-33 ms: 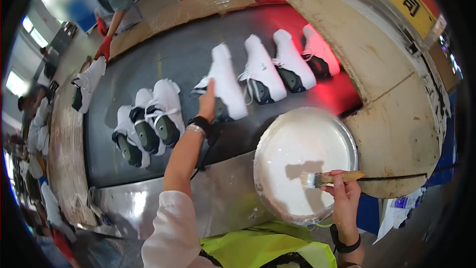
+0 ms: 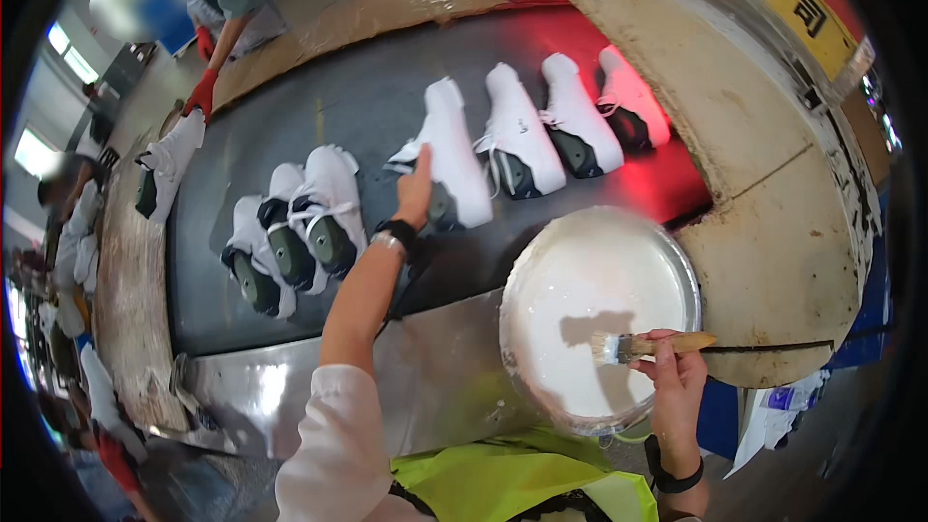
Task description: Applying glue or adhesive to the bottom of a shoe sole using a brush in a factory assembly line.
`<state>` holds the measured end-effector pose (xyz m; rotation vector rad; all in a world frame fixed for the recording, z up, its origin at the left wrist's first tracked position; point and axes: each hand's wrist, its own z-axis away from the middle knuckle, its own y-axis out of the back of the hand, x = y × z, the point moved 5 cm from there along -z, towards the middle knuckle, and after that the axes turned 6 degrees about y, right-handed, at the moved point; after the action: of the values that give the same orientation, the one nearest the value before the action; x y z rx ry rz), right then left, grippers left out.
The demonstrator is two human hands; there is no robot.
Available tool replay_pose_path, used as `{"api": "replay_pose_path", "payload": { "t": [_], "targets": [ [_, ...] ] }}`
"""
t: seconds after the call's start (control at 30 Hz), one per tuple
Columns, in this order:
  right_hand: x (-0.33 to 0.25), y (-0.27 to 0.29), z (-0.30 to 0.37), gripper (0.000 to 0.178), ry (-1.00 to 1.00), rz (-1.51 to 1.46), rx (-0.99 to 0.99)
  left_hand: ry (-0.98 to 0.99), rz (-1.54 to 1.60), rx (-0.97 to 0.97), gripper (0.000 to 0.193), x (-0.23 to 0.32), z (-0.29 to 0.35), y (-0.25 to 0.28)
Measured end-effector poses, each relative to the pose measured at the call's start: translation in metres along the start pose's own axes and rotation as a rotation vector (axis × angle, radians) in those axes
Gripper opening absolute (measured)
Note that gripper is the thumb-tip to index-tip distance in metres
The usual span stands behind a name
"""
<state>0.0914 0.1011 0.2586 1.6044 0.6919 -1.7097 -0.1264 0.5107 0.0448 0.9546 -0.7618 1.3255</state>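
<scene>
My left hand (image 2: pixel 414 191) is at the near left side of a white shoe upper (image 2: pixel 454 155) with a dark green toe, which lies on the dark belt. Its fingers seem closed on the upper, partly hidden by it. In my right hand (image 2: pixel 672 367) is a flat paintbrush (image 2: pixel 667 343) with a wooden handle, pinched between thumb and fingers. White-coated bristles hang above a round metal basin (image 2: pixel 508 338) of white liquid, and the brush throws a shadow on the liquid.
Three white shoes (image 2: pixel 333 213) stand together on the dark belt (image 2: pixel 290 116) at left; three more (image 2: pixel 522 135) line up toward the red-lit machine opening (image 2: pixel 691 174). A co-worker's red-gloved hand (image 2: pixel 201 95) grips another shoe (image 2: pixel 169 169) at the belt's far left. The beige machine housing (image 2: pixel 773 232) borders the right.
The whole view has shifted slightly, so the belt, shoes and basin sit a little further right. Both hands keep their holds.
</scene>
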Motion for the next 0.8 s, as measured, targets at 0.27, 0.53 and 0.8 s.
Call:
{"api": "replay_pose_path", "payload": {
  "t": [0.27, 0.53, 0.8],
  "targets": [
    [-0.014, -0.009, 0.026, 0.02, 0.069, -0.059, -0.049, -0.676, -0.64, 0.242, 0.048, 0.051, 0.084, 0.072],
    [-0.011, -0.015, 0.036, 0.019, 0.105, -0.126, -0.093, -0.278, -0.754, 0.534, 0.088, 0.014, 0.117, 0.167],
    [-0.021, -0.036, 0.011, 0.037, 0.061, -0.039, -0.155, -0.332, -0.932, 0.902, 0.076, 0.053, 0.051, 0.139]
  ]
}}
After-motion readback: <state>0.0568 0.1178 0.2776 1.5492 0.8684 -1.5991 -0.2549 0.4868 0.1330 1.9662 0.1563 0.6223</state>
